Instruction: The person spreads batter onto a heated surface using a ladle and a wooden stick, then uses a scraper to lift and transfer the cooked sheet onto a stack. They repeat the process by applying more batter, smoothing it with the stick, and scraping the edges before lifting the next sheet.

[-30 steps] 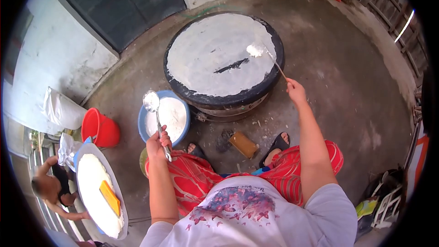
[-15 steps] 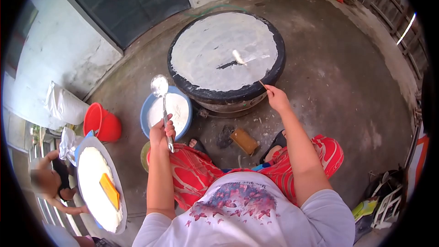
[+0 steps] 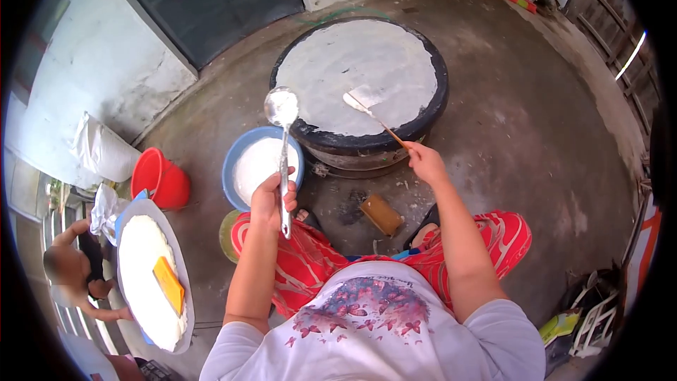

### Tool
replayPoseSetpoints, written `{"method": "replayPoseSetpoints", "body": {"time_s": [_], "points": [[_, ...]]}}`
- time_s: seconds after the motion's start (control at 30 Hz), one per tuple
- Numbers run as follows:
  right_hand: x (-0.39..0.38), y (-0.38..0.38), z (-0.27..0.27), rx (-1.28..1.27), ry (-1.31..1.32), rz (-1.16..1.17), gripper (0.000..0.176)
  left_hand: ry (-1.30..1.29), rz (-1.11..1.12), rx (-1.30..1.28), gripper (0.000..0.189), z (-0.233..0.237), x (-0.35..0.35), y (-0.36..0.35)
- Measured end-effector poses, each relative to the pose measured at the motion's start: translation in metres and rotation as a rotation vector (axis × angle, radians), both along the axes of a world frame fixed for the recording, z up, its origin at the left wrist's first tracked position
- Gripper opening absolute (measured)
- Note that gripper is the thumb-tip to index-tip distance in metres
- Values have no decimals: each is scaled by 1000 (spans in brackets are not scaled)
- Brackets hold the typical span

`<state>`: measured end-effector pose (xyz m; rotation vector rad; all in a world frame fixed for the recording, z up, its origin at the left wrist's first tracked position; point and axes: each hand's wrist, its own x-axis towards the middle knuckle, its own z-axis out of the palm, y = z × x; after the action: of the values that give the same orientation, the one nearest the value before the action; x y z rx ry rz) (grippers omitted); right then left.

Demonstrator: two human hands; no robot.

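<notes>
My left hand (image 3: pixel 271 201) is wrapped round the handle of a metal ladle (image 3: pixel 284 144). The ladle's bowl is coated with white batter and overlaps the left rim of a large round black griddle (image 3: pixel 438 102). A thin white layer of batter (image 3: pixel 352 63) covers most of the griddle's top. In my right hand (image 3: pixel 427 164) is a thin wooden batter spreader (image 3: pixel 381 125), its white-smeared head on the near part of the layer. Below the ladle, left of the griddle, stands a blue basin (image 3: pixel 230 180) holding white batter (image 3: pixel 257 169).
A red bucket (image 3: pixel 161 180) and a white bin (image 3: pixel 106 152) stand at the left. Nearer is a round tray (image 3: pixel 185 268) with a white stack and a yellow piece (image 3: pixel 169 283); a person (image 3: pixel 84 261) sits behind it. A brown block (image 3: pixel 381 214) lies between my feet.
The dark bare streak in the batter layer is now mostly covered. The spreader's head has shifted left and nearer on the griddle. My left hand has moved the ladle right, up to the griddle's rim.
</notes>
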<state>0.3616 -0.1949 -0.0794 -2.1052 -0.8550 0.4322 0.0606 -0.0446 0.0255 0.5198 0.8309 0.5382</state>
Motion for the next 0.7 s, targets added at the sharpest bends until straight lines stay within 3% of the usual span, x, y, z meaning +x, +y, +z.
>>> {"method": "replayPoseSetpoints", "body": {"time_s": [0.07, 0.13, 0.17, 0.3, 0.6, 0.7], "points": [[1, -3, -3, -24, 126, 25, 26, 26, -13, 23, 27, 0, 4, -4], [-9, -4, -27, 100, 195, -196, 27, 129, -51, 90, 25, 5, 13, -11], [-21, 3, -42, 158, 247, -175, 27, 159, -59, 110, 23, 7, 19, -13], [-56, 25, -13, 108, 255, -49, 29, 170, -86, 149, 19, -7, 41, -13], [-88, 27, -28, 84, 290, -198, 31, 386, -149, 366, 18, -44, 95, -1], [-104, 49, -32, 130, 487, -74, 33, 514, -141, 369, 14, -51, 106, -1]]}}
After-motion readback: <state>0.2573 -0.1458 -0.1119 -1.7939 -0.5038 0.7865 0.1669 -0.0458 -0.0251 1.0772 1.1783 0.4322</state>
